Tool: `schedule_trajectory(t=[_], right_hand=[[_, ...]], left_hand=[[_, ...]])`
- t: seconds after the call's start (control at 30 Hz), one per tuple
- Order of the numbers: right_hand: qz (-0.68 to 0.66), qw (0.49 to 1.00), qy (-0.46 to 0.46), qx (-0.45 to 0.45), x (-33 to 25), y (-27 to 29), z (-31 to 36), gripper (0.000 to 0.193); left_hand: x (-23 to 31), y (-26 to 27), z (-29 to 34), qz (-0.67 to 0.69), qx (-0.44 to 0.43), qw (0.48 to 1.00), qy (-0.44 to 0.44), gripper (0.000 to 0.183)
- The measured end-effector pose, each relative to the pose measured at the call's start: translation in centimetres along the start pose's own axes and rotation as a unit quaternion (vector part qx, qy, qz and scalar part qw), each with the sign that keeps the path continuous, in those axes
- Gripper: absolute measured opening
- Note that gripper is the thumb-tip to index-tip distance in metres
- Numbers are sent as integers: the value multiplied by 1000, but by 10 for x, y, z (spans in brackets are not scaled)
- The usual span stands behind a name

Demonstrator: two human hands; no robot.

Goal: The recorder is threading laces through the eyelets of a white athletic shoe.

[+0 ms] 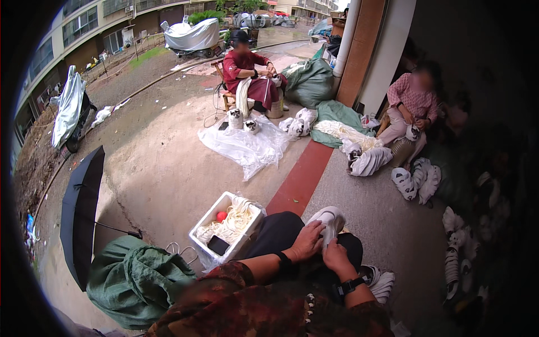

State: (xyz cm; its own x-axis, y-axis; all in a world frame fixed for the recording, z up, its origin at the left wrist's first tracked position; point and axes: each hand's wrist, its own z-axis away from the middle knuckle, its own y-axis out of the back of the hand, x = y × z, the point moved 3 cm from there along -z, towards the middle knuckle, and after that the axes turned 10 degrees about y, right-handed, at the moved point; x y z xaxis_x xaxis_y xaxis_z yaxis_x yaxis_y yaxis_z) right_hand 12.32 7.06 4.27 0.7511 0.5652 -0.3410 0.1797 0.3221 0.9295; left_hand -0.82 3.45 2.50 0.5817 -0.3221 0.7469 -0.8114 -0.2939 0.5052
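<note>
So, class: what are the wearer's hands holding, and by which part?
A white shoe: the left hand on its left side, the right hand at its near end.

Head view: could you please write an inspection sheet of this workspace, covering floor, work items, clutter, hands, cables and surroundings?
Surface: concrete floor with a red stripe.
Work items: white shoe; foam box holding cream cords, red ball and black phone.
Clutter: open black umbrella and green sack at left; more white shoes at right.
Hands: left hand and right hand both hold the white shoe.
Cables: thin pale cable looped beside the foam box.
Surroundings: at least two seated co-workers ahead; buildings beyond.
</note>
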Motion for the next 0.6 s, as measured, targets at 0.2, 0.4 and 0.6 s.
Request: schedule_trajectory(t=[0.2, 0.4, 0.6], right_hand=[[2, 1000, 12, 4, 2, -10, -2, 55], [24, 1000, 1, -14, -9, -7, -3, 57], [83, 994, 65, 33, -26, 26, 14, 38]], left_hand=[[-8, -20, -1, -139, 58, 978, 144, 44], [-12, -19, 5, -127, 90, 974, 166, 42], [-2, 19, -6, 41, -15, 984, 173, 43]])
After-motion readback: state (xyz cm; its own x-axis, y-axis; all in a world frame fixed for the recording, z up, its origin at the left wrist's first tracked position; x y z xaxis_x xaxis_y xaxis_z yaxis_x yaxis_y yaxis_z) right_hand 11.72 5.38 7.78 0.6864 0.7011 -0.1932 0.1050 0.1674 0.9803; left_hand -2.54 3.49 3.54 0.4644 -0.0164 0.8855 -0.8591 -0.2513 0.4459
